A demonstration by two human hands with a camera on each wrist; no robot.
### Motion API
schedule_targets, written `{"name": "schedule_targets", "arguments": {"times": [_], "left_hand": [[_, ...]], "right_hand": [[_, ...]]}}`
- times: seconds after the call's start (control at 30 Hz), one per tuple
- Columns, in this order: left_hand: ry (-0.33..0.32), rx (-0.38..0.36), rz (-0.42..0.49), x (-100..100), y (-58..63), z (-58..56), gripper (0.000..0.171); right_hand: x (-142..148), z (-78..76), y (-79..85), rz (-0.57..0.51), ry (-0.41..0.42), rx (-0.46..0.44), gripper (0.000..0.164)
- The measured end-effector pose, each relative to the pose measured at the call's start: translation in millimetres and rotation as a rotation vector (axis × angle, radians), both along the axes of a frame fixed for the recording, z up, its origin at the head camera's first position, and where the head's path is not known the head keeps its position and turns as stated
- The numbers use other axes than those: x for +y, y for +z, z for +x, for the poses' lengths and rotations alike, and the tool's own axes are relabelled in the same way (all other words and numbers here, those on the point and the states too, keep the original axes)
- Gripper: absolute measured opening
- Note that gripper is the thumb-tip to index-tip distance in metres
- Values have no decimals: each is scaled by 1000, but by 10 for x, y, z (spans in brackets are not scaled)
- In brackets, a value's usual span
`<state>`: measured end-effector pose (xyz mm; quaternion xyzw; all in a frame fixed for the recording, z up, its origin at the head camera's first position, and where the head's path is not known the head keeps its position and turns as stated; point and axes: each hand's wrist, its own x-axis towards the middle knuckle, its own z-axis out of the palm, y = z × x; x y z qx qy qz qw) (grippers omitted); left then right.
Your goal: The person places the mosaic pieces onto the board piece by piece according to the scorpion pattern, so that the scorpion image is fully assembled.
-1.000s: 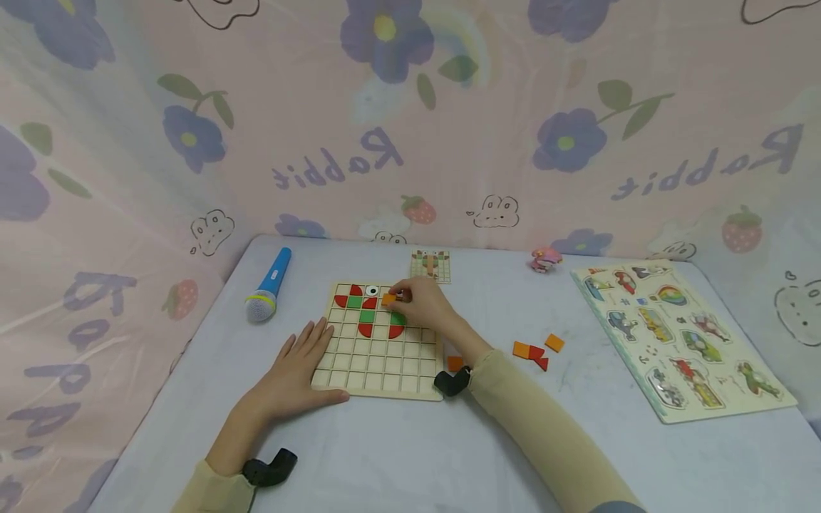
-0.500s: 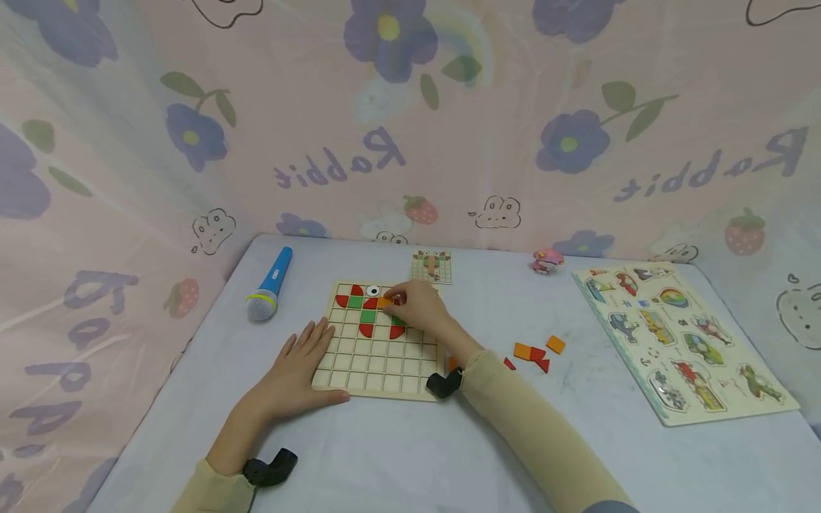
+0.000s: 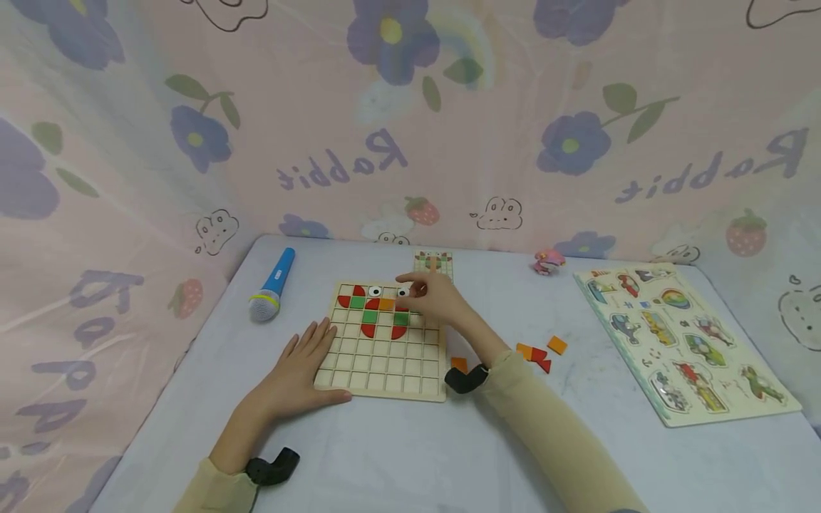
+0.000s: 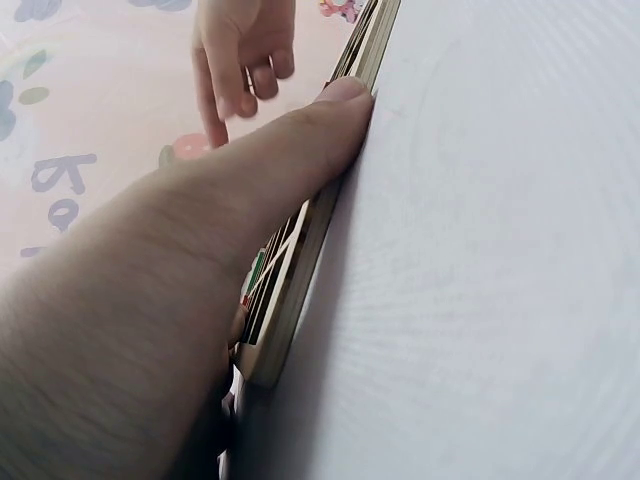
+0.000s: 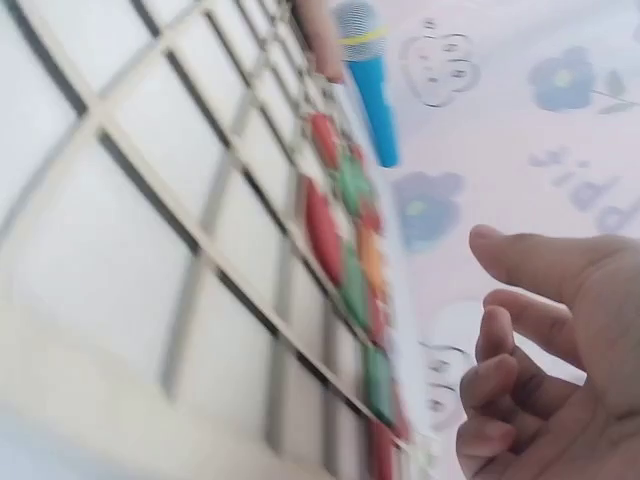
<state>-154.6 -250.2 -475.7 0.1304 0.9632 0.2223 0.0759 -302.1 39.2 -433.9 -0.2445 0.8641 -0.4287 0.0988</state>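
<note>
A wooden grid board (image 3: 385, 367) lies on the table with several red and green pieces in its upper cells. Two white eye pieces (image 3: 375, 291) sit in the top row, with an orange square (image 3: 388, 304) one row below and between them. My left hand (image 3: 291, 374) is spread at the board's near left corner, fingers along the left side and thumb on the front edge (image 4: 318, 215). Above the board's upper right my right hand (image 3: 442, 298) holds nothing; its thumb and index finger are apart, the other fingers loosely bent (image 5: 545, 360). It hides some pieces there.
Several loose orange and red pieces (image 3: 539, 353) lie right of the board, another orange square (image 3: 459, 363) by my right wrist. A pattern card (image 3: 420, 263) and a pink toy (image 3: 548, 261) stand behind. A toy microphone (image 3: 272, 285) is at left, a picture puzzle (image 3: 654, 363) at right.
My right hand brought the orange square down into a cell below the eye pieces, let it go and moved off to the right. The left hand stayed in place.
</note>
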Motion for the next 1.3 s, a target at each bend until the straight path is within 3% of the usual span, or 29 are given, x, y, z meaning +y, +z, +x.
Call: {"name": "schedule_targets", "arguments": {"times": [0.23, 0.43, 0.67, 1.0, 1.3], "left_hand": [[3, 3, 2, -5, -10, 6, 125], [16, 8, 3, -27, -10, 16, 125], [13, 10, 6, -42, -20, 4, 125], [3, 3, 13, -7, 0, 9, 126], [0, 15, 6, 19, 7, 14, 126]], "right_hand": [[428, 226, 126, 15, -16, 42, 43], [739, 516, -10, 93, -13, 3, 38], [996, 780, -209, 227, -37, 28, 31], [1153, 884, -401, 193, -2, 100, 22], [1175, 895, -401, 167, -12, 117, 20]]}}
